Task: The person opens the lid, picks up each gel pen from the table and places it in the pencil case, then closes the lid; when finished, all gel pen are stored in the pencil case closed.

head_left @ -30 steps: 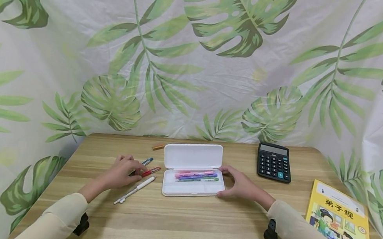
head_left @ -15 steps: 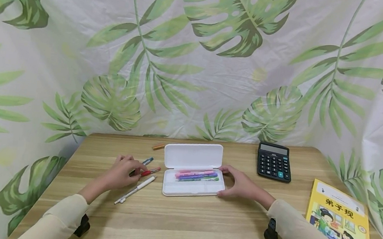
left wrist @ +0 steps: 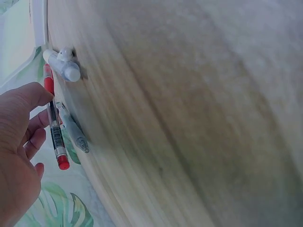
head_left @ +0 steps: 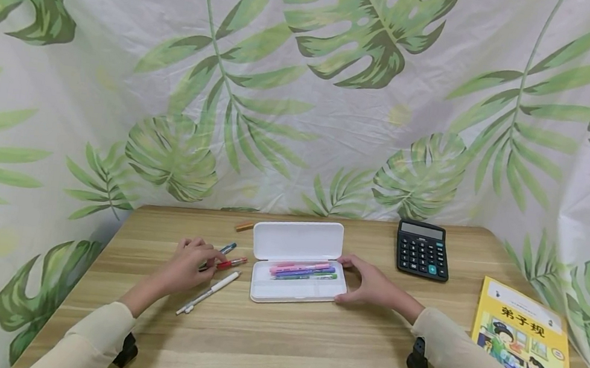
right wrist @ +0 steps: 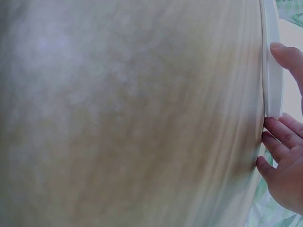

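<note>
My left hand [head_left: 188,266] pinches a red-capped clear pen [left wrist: 59,146] between thumb and fingers, low over the left side of the table. Just behind it lies a blue-grey pen [head_left: 228,249], partly covered by the hand. A white pen [head_left: 214,290] with a small charm lies in front. At the table's middle stands a white pencil case [head_left: 271,294], lid raised, with pink, purple and green pens [head_left: 302,271] inside. My right hand [head_left: 371,285] grips the case's right end, thumb at its front wall and fingers round the side, as the right wrist view also shows.
An orange-brown stick-like object [head_left: 244,226] lies behind the case's left corner. At the back right is a black calculator [head_left: 423,250]. A yellow picture book [head_left: 524,350] lies at the right edge. A leaf-print curtain [head_left: 302,118] hangs behind the wooden table [head_left: 276,352].
Hardly anything differs. The red pen's free end has dipped very slightly in the left hand; the right hand and the pencil case stay put.
</note>
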The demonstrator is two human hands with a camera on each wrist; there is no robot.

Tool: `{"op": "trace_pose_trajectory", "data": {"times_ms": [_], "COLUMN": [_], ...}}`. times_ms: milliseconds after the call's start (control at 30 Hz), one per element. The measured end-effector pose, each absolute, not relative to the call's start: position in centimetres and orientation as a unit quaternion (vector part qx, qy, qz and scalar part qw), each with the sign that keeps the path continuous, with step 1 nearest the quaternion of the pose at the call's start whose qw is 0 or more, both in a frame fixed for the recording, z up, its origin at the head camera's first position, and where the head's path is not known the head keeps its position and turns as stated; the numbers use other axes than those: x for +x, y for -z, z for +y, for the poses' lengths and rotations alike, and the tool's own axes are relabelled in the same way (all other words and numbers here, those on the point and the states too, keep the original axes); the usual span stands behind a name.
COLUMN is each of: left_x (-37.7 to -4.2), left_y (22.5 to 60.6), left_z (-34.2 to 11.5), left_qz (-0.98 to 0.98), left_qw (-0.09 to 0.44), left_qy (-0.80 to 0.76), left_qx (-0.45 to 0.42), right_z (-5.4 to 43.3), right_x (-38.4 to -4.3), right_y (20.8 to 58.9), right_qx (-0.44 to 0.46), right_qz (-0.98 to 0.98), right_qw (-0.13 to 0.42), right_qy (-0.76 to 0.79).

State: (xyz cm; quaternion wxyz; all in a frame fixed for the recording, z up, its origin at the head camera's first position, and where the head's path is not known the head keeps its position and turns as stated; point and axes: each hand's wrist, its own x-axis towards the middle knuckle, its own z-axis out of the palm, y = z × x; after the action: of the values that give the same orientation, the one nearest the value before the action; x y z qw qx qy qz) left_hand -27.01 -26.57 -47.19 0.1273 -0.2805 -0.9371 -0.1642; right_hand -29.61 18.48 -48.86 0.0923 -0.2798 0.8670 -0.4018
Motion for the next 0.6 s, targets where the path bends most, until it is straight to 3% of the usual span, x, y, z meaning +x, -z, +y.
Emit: {"op": "trace_pose_trajectory", "data": {"times_ms": [600], "left_x": [-26.66], "left_y": [46.28], "left_z": [-26.85], "left_qz": [-0.926], "left_qw": [0.178], "left_qy": [0.179], "left_qx": [-0.280], "right_z": [18.45], "right_x": [-29.51], "right_y": [48.73], "right_qx": [-0.276], "right_qz": [0.864], "right_qw": [0.100], "right_qy": [0.408]}}
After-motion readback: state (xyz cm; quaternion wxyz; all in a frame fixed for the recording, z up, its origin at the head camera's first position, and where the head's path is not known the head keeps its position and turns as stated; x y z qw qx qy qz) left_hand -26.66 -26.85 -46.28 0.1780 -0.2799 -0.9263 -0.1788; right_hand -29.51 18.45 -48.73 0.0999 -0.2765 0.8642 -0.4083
